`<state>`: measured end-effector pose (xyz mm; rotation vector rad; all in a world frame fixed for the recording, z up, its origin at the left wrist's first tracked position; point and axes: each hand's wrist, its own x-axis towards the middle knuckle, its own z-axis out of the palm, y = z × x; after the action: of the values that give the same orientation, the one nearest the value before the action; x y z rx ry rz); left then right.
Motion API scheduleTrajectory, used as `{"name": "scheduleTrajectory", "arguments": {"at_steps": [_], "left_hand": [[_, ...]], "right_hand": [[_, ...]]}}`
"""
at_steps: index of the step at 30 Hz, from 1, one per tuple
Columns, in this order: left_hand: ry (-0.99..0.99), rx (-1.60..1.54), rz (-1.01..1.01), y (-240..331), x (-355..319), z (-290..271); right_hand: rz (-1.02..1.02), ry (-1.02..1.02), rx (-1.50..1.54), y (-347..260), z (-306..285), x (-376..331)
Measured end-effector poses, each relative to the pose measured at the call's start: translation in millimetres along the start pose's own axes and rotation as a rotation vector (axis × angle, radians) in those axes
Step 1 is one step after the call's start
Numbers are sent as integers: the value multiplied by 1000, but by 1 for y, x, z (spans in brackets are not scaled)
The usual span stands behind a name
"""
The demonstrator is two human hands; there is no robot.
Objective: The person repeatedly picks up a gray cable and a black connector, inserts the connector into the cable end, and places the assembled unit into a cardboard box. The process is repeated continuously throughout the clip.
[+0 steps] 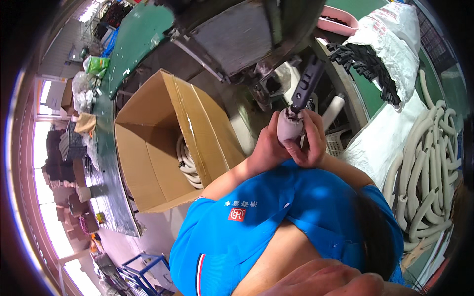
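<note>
The left hand (268, 147) and right hand (312, 140) hold a pale grey, round tube (289, 127) by a long black bar (307, 83) with holes.

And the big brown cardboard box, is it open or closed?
Open: the brown cardboard box shows its inside, where curved off-white tubes are visible.

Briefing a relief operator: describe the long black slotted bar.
Right of the open brown cardboard box, left hand and right hand hold a pale rounded tube. Just beyond is the bar: single and long, unlike the heaped black pieces by the white sack.
</note>
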<state>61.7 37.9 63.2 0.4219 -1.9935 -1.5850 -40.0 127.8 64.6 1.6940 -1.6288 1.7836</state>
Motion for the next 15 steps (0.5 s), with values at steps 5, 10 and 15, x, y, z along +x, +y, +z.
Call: {"name": "scheduleTrajectory", "arguments": {"at_steps": [5,10,15], "left_hand": [[-38,21,-57,-3,3,18],[-88,69,-80,14,9,25],[-203,80,-83,22,12,27]], "right_hand": [[0,74,-18,6,-20,3],[6,-11,81,22,-33,11],[-43,-7,191,32,-42,7]]}}
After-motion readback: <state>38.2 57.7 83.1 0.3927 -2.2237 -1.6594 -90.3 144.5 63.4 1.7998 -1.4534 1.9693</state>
